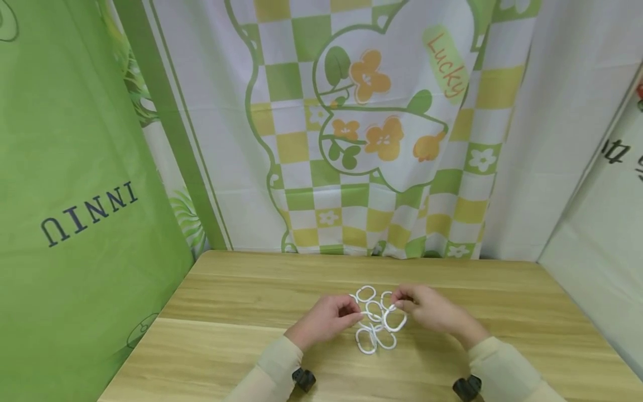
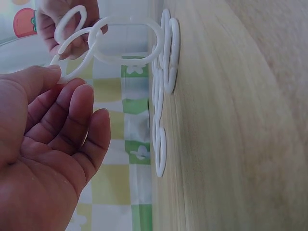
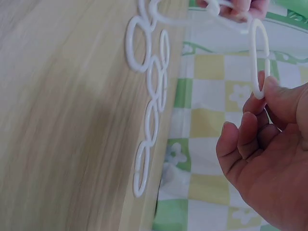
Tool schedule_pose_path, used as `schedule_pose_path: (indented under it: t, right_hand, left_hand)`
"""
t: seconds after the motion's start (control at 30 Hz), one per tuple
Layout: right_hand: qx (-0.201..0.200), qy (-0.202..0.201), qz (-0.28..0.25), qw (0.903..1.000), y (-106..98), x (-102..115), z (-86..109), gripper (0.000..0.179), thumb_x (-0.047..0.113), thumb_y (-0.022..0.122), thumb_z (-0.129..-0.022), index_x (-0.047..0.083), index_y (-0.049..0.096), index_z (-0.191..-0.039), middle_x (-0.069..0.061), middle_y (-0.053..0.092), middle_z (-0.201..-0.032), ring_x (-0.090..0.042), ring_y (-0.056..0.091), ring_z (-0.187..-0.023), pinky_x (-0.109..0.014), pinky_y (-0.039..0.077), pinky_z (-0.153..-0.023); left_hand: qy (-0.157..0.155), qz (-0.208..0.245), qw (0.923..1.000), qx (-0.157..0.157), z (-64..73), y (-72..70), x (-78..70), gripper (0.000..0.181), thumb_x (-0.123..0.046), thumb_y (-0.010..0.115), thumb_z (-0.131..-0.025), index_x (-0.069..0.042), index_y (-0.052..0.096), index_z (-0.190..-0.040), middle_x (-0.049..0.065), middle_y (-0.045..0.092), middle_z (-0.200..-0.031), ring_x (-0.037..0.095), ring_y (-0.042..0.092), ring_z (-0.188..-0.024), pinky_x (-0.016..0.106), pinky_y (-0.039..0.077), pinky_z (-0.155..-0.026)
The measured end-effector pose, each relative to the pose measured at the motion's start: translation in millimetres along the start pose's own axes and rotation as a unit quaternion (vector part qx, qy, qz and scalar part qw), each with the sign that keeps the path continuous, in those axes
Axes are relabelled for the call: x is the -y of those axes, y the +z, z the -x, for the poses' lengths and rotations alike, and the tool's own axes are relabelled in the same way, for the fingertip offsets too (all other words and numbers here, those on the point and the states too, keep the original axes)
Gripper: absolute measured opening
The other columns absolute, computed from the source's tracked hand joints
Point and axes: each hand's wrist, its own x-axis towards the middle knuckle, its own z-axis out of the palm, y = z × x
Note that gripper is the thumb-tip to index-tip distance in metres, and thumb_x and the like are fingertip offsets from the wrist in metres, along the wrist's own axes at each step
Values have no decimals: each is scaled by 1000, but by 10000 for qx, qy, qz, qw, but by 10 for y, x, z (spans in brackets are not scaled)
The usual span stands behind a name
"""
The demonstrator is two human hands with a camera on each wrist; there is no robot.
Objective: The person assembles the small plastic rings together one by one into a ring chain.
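White plastic ring links, oval with a small gap, are what both hands handle. My left hand (image 1: 331,317) pinches one link (image 2: 85,63) between thumb and forefinger, with the other fingers loosely bent below. Through that link hangs a second link (image 2: 127,60), raised above the tabletop. Opposite, my right hand (image 1: 427,307) holds another link (image 3: 253,57) upright by its lower end between thumb and forefinger; its gap shows on the side towards the thumb. In the left wrist view this link is close behind the left hand's link and overlaps it.
Several more white links (image 3: 146,168) lie in an overlapping chain on the wooden table (image 1: 241,357), between and beyond the hands. A checked curtain (image 1: 311,195) hangs behind the table's far edge. Green cloth (image 1: 75,279) is at the left, a white panel (image 1: 593,240) at the right.
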Motion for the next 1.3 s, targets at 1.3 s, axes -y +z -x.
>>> schedule_pose_path:
  t: [1.3]
  right_hand:
    - [308,-378,-149,9987,208,114,-59,7,10,56,-99,12,61,-94,2,59,-84,-8,53,-76,-27,46,-68]
  left_hand:
    - [350,-316,9988,96,15,24,-82,11,-20,65,-96,-13,66,-89,-11,61,-77,-2,53,-67,18,48,-61]
